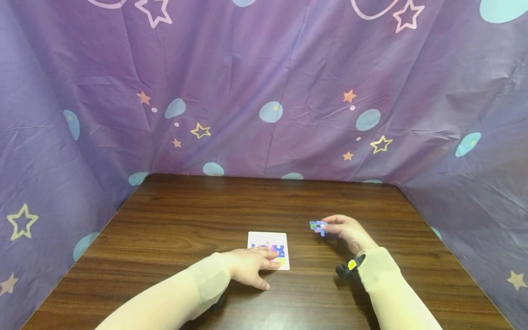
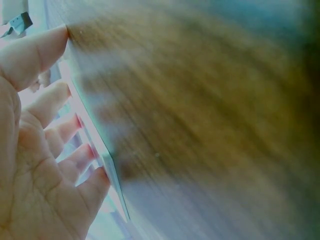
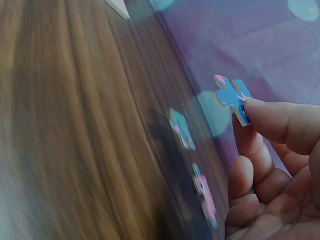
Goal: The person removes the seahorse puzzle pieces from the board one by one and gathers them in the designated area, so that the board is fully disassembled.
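Note:
My left hand point(image 1: 249, 267) lies palm down over the lower left part of a white puzzle board point(image 1: 277, 238), fingers stretched across its coloured picture. In the left wrist view the fingertips rest along the thin edge of the board point(image 2: 106, 150). To the right, my right hand point(image 1: 349, 233) pinches a blue jigsaw piece point(image 3: 229, 95) between thumb and index finger, raised over the table. Below it in the right wrist view, a green and blue jigsaw piece point(image 3: 183, 131) and a pink jigsaw piece point(image 3: 204, 192) lie on the wood.
The brown wooden table point(image 1: 185, 206) carries the board near its middle. A purple curtain point(image 1: 247, 64) with stars and spots hangs behind it and along both sides. A black wrist strap point(image 1: 345, 270) shows at the right cuff.

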